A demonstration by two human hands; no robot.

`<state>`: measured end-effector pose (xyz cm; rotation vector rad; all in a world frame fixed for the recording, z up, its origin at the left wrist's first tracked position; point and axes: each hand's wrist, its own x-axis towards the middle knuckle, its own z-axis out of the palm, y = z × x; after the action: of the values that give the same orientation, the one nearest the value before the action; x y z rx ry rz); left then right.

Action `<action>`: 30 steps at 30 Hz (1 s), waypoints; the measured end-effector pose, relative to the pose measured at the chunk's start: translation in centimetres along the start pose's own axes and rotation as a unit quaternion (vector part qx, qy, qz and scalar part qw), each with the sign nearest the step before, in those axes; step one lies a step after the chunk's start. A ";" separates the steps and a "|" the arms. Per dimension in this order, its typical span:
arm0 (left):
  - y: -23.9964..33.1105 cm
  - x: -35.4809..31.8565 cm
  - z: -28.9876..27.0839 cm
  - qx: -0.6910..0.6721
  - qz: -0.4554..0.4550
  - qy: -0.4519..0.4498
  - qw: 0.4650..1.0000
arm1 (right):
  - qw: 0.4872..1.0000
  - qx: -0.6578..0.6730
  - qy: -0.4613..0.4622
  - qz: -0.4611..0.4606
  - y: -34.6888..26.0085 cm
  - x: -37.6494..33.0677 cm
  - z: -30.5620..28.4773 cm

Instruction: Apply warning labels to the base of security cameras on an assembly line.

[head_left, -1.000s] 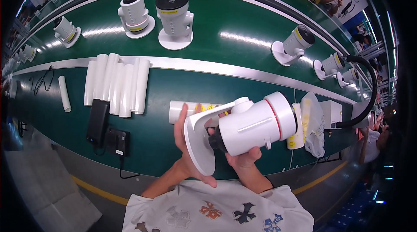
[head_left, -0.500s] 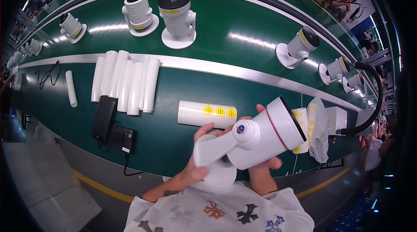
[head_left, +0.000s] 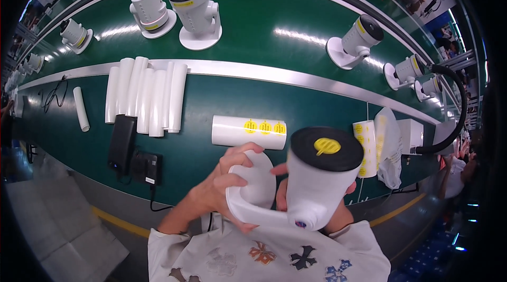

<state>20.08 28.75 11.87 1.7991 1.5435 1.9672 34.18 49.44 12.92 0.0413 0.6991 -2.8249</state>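
Note:
I hold a white security camera (head_left: 317, 187) close to my chest, its black front face with a yellow sticker turned up toward me. My left hand (head_left: 222, 187) grips the camera's round white base plate (head_left: 253, 189). My right hand (head_left: 338, 213) is mostly hidden behind the camera body, with only fingertips showing at its sides. Just beyond my hands a white roll of yellow stickers (head_left: 248, 131) lies on the green bench (head_left: 222, 97).
Several white tubes (head_left: 145, 97) lie side by side at left, near a black power adapter (head_left: 122, 142) and a black plug box (head_left: 146, 168). More white cameras (head_left: 196, 12) stand on the far belt. A sticker roll (head_left: 364, 147), plastic bag (head_left: 388, 150) and black hose (head_left: 454, 113) are at right.
I have turned the camera from lying sideways to front face up and brought it lower and closer to me. My left hand stays on its base.

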 end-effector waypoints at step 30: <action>-5.9 12.5 -14.4 0.268 -0.100 0.354 0.891 | 0.554 -0.775 0.212 -0.219 -19.4 15.3 10.7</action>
<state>1.72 30.83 19.46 0.9434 2.5677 2.3864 15.18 57.88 30.00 0.2525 3.2463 -1.3313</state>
